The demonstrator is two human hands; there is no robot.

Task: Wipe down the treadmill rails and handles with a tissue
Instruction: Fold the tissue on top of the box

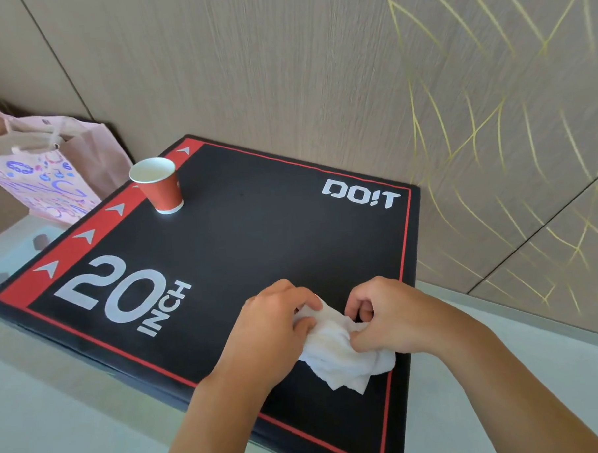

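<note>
A crumpled white tissue (344,354) is held between both hands above the near right part of a black and red box top (257,235) marked "20 INCH". My left hand (274,326) pinches the tissue's left edge with thumb and fingers. My right hand (387,315) grips its right side with curled fingers. The lower part of the tissue hangs loose toward the box top. No treadmill, rail or handle is in view.
A red paper cup (158,184) stands upright near the box's far left corner. A pink gift bag (45,169) leans beside the box at the left. A beige wall with gold lines rises directly behind. Pale floor (59,425) surrounds the box.
</note>
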